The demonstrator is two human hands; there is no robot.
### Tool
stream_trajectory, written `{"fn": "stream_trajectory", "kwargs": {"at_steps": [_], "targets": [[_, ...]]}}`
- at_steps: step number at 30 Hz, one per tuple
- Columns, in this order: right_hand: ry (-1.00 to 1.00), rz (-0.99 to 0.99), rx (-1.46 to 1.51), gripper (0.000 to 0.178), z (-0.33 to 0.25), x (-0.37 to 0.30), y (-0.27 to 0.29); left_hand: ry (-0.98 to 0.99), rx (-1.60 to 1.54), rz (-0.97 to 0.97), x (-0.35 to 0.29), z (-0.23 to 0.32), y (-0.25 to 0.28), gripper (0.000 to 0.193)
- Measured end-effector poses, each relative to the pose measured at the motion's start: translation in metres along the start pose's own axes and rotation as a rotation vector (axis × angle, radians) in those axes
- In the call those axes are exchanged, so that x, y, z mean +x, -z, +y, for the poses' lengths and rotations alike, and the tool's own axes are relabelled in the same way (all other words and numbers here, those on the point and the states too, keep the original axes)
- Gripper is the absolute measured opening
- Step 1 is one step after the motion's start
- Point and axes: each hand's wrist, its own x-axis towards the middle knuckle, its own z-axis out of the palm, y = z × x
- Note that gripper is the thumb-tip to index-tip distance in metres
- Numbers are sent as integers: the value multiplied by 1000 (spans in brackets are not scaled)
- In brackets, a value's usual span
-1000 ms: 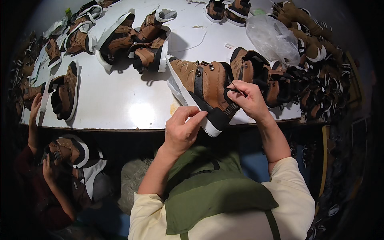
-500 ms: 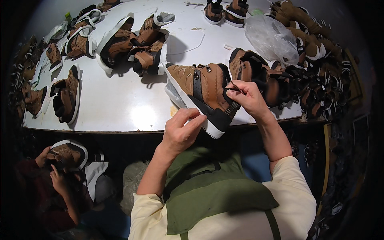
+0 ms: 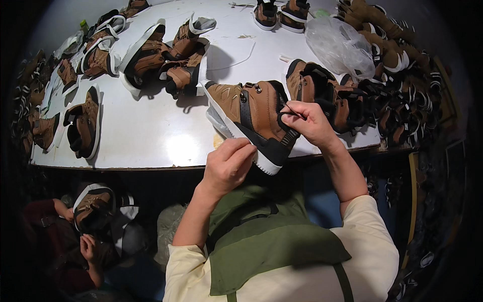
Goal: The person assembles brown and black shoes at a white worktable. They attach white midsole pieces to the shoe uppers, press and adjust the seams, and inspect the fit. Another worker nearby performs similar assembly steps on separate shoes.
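Note:
A brown and black lace-up boot (image 3: 261, 113) with a white sole lies on its side at the table's near edge, its toe pointing away to the left and its heel toward me. My right hand (image 3: 309, 122) is closed at its collar, thumb and forefinger pinching the padded black edge; a thin dark strip shows by the fingertips. Along the white sole rests my left hand (image 3: 229, 166), its fingers curled and pressed together against the edge near the heel. Whatever those fingertips pinch, if anything, is hidden.
Several similar boots (image 3: 146, 60) stand or lie across the white table (image 3: 136, 146). A clear plastic bag (image 3: 339, 48) sits at the back right, beside a heap of boots (image 3: 402, 110). At lower left, another person's hands (image 3: 89, 247) work on a boot (image 3: 94, 206).
My hands and the boot have barely moved, shifting slightly left. The other person's boot has turned more upright and moved right, with one hand now lower beneath it.

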Motion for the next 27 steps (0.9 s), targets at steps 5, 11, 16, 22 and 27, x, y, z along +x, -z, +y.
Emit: {"fn": "stream_trajectory", "kwargs": {"at_steps": [5,11,16,22,27], "targets": [[13,-20,-35,21,-7,4,0,-9,53,-52,11,-1,8,31],[29,-72,-30,25,-23,13,-1,-206,210,-192,26,-1,26,27],[22,-104,-97,28,-32,19,0,-387,297,-265,42,5,33,17],[-30,-134,-38,22,-36,20,-1,-420,358,-426,47,7,37,13],[-28,-140,-41,22,-34,22,-1,-603,410,-494,61,-1,42,13]]}}
